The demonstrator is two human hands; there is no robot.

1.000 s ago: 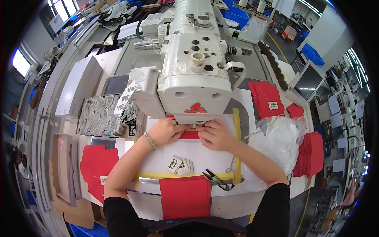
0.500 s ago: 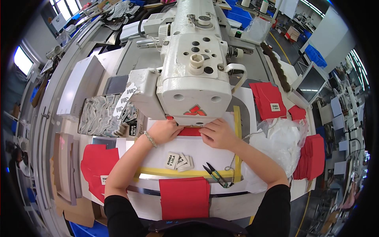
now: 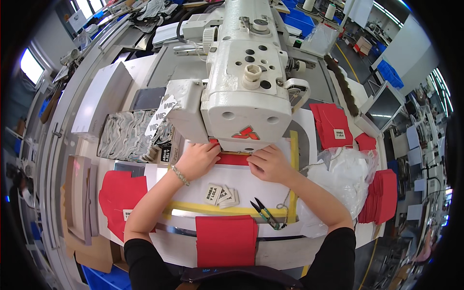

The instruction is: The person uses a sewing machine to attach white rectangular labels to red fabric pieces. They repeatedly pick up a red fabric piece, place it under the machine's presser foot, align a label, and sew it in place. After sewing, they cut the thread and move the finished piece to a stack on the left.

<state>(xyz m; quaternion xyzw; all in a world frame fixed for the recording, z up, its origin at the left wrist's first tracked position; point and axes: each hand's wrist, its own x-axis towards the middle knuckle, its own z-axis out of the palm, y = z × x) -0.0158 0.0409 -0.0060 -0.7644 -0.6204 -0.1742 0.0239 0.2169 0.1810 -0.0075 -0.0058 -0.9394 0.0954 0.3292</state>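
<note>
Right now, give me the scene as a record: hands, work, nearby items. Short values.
left hand: at left end of the red cloth, grip unclear
right hand: at the cloth's right end, grip unclear
cloth: red strip showing below the machine
labels: small overlapping pile, nearer than the cloth
snips: right of the labels
stack: red pieces at the near edge
bag: clear, white contents, far right of labels

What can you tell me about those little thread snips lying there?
The thread snips have dark, pointed, metallic-looking blades and green handles. They lie slantwise across yellow tape, beyond and right of the red fabric stack, blades apart, tips pointing forward and left. A thin cord comes down beside the handles; whether it is tied on is unclear. Nobody holds them.
</note>
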